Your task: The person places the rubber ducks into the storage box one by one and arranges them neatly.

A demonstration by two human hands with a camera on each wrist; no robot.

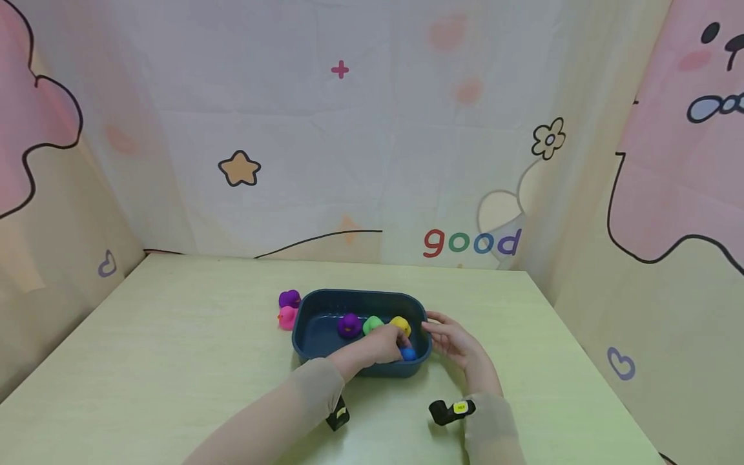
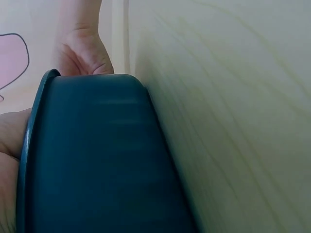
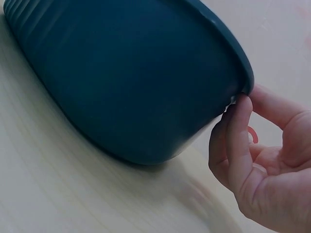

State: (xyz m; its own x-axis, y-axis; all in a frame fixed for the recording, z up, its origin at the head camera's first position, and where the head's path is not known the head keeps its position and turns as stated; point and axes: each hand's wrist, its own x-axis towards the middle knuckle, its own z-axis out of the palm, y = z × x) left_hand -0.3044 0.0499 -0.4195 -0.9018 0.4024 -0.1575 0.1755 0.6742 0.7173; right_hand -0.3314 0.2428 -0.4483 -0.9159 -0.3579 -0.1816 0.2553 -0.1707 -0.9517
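Note:
A dark blue-green plastic basin (image 1: pixel 320 349) stands on the table. My left hand (image 1: pixel 383 344) reaches over its near rim, fingers curled down around a blue toy duck (image 1: pixel 409 354), which they partly hide. In the left wrist view only part of the left hand (image 2: pixel 12 145) shows beside the rim. At the basin's right end, my right hand (image 1: pixel 456 342) holds the rim; its fingertips (image 3: pixel 241 104) sit right at the rim in the right wrist view. Inside the basin are a purple duck (image 1: pixel 349 326), a green duck (image 1: pixel 372 324) and a yellow duck (image 1: pixel 401 325).
Outside the basin's left end, a purple duck (image 1: pixel 289 299) and a pink duck (image 1: pixel 287 318) sit close together. The pale wooden table (image 1: pixel 174 349) extends around the basin. A printed cloth (image 1: pixel 325 142) hangs behind the table and at both sides.

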